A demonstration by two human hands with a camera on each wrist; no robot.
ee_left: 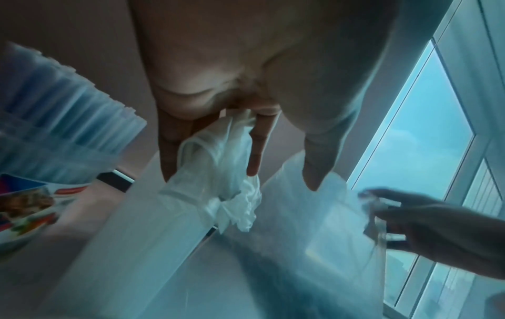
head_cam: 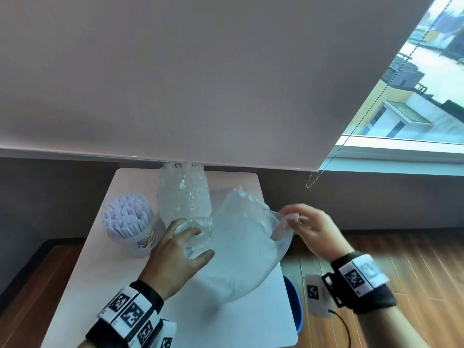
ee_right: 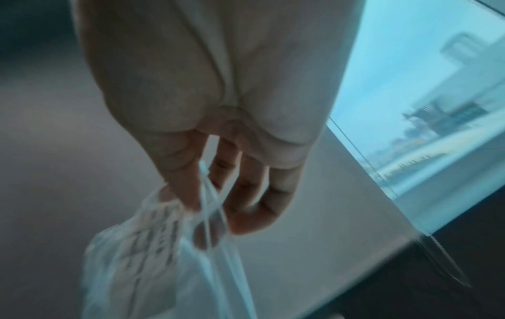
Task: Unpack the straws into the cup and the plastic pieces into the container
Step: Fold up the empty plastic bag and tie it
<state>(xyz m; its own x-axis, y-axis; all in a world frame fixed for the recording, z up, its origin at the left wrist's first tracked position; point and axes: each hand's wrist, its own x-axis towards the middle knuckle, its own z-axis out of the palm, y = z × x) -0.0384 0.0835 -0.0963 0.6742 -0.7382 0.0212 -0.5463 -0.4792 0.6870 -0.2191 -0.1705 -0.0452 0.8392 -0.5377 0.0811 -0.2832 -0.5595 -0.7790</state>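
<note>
A clear cup [head_cam: 136, 241] packed with white wrapped straws [head_cam: 126, 213] stands at the table's left; it also shows in the left wrist view, cup [ee_left: 35, 194]. Behind the middle rises a tall clear pack of crinkled plastic pieces [head_cam: 184, 197]. A large, limp clear bag [head_cam: 238, 249] lies spread between my hands. My left hand [head_cam: 198, 243] grips a bunched part of clear film [ee_left: 218, 164] at the foot of the tall pack. My right hand [head_cam: 293, 219] pinches the bag's rim [ee_right: 203, 194] off the table's right edge, lifted a little.
The small white table [head_cam: 175, 310] ends just right of the bag. A blue bin [head_cam: 297, 305] stands on the wooden floor beside it. A roller blind [head_cam: 200, 84] hangs behind, its bead chain [head_cam: 313, 177] dangling by the window [head_cam: 414, 96].
</note>
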